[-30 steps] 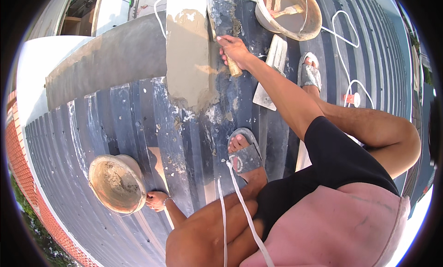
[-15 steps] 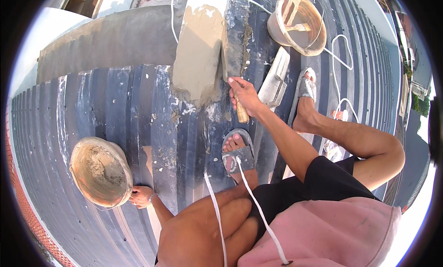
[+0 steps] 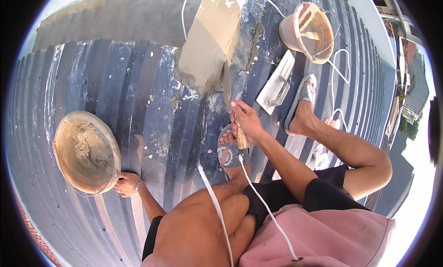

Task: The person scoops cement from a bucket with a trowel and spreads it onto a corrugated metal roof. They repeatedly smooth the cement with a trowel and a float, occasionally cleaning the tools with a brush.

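My right hand (image 3: 248, 121) grips the wooden handle of a pointing trowel (image 3: 226, 84). Its narrow blade points away from me, its tip by the lower right edge of the wet mortar (image 3: 207, 40). That mortar coats a raised strip on the corrugated roof. Off to the left, my left hand (image 3: 128, 184) is closed at the side of a bucket (image 3: 114, 142) with grey mortar (image 3: 87, 144) inside; its fingertips are partly hidden against the wall. A flat finishing trowel (image 3: 272, 89) lies beyond my right hand, its handle facing up.
A second bucket (image 3: 290, 32) with a brush (image 3: 310, 35) in it stands at the far right. White cord (image 3: 333, 84) loops over the ribbed metal roof (image 3: 138, 142). My sandalled feet rest between the tools. A grey wall (image 3: 120, 20) rises at the far left.
My right hand has drawn the pointing trowel back toward me, off the mortar's right side to its lower edge. My left hand stays at the bucket. The whole view has shifted slightly.
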Demonstrator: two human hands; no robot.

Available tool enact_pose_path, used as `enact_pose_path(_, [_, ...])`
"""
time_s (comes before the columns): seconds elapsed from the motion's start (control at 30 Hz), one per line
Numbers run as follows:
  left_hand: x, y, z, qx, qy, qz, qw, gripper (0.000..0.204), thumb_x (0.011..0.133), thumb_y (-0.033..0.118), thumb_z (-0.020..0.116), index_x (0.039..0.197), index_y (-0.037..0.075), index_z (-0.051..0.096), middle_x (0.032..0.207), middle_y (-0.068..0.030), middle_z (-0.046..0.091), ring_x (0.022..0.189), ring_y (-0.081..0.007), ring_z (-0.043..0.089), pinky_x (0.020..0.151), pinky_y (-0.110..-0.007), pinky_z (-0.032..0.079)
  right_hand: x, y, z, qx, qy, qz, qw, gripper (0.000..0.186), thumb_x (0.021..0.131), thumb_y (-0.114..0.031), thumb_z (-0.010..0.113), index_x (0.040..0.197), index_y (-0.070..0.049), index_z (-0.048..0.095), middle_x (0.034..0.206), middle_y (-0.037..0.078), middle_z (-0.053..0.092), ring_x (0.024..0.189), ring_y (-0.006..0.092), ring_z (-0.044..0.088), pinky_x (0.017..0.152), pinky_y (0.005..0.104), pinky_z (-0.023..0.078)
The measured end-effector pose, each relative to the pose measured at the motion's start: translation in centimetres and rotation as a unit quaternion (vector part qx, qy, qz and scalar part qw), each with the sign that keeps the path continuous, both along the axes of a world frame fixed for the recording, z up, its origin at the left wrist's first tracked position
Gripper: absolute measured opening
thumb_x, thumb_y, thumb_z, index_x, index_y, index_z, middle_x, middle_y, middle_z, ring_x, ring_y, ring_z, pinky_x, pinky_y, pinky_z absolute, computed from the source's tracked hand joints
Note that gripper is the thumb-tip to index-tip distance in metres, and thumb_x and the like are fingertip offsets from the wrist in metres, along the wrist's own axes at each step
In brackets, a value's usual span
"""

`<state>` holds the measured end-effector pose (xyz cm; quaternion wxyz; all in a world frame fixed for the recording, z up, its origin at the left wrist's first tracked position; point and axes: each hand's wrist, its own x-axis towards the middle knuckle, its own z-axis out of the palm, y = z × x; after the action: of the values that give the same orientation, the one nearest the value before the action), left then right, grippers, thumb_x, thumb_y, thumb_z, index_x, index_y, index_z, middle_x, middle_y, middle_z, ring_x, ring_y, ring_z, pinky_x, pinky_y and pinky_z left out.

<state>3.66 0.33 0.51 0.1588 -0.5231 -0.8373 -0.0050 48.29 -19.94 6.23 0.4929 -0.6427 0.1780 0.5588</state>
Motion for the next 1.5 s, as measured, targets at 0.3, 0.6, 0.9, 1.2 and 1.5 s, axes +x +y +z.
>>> enact_pose_path(0.3, [-0.7, 0.0, -0.6, 0.02, 0.023, -0.012, 0.999, 0.06, 0.106, 0.053, 0.043, 0.132, 0.007, 0.071, 0.131, -0.009, 0.071, 0.117, -0.031, 0.063, 0.098, -0.05, 0.043, -3.1, -2.2, 3.8, -0.005, 0.077, -0.001, 0.997, 0.037, 0.113, -0.037, 0.061, 0.134, -0.007, 0.061, 0.077, 0.003, 0.056, 0.055, 0.0114, 0.054, 0.047, 0.0291, 0.048])
enact_pose_path(0.6, [-0.2, 0.0, -0.3, 0.02, 0.024, 0.003, 0.999, 0.06, 0.105, 0.053, 0.044, 0.13, 0.008, 0.073, 0.131, -0.0075, 0.071, 0.116, -0.0296, 0.063, 0.098, -0.049, 0.043, 3.7, -1.8, 4.3, 0.03, 0.005, -0.02, 0.999, 0.038, 0.113, -0.038, 0.061, 0.137, -0.009, 0.058, 0.079, 0.004, 0.057, 0.057, 0.0137, 0.055, 0.05, 0.0308, 0.05])
enact_pose_path(0.9, [-1.5, 0.2, -1.7, 0.001, 0.03, 0.006, 1.0, 0.061, 0.104, 0.057, 0.046, 0.132, 0.01, 0.073, 0.135, -0.0066, 0.071, 0.12, -0.0293, 0.062, 0.099, -0.049, 0.043, 11.5, -0.2, -1.7, -0.042, -0.39, 0.202, 0.897, 0.036, 0.114, -0.025, 0.056, 0.139, -0.002, 0.067, 0.078, 0.002, 0.063, 0.063, 0.0098, 0.06, 0.054, 0.0293, 0.049])
enact_pose_path(1.2, [-3.2, -0.3, -2.4, 0.002, 0.055, 0.018, 0.998, 0.06, 0.105, 0.06, 0.044, 0.133, 0.017, 0.075, 0.136, -0.0025, 0.07, 0.118, -0.0289, 0.064, 0.098, -0.049, 0.043, 15.0, 0.4, -1.9, -0.094, -0.527, 0.254, 0.805, 0.034, 0.105, -0.028, 0.068, 0.128, -0.004, 0.072, 0.106, 0.027, 0.078, 0.087, 0.0397, 0.076, 0.084, 0.0463, 0.057])
enact_pose_path(1.5, [-1.4, -0.1, -1.1, 0.008, 0.032, 0.004, 0.999, 0.057, 0.102, 0.051, 0.049, 0.131, 0.007, 0.074, 0.134, -0.0097, 0.072, 0.124, -0.0301, 0.062, 0.102, -0.05, 0.043, 26.1, 4.3, -2.5, -0.054, -0.665, 0.331, 0.668, 0.031, 0.102, -0.03, 0.071, 0.12, -0.004, 0.071, 0.096, 0.026, 0.077, 0.093, 0.049, 0.074, 0.083, 0.0539, 0.057])
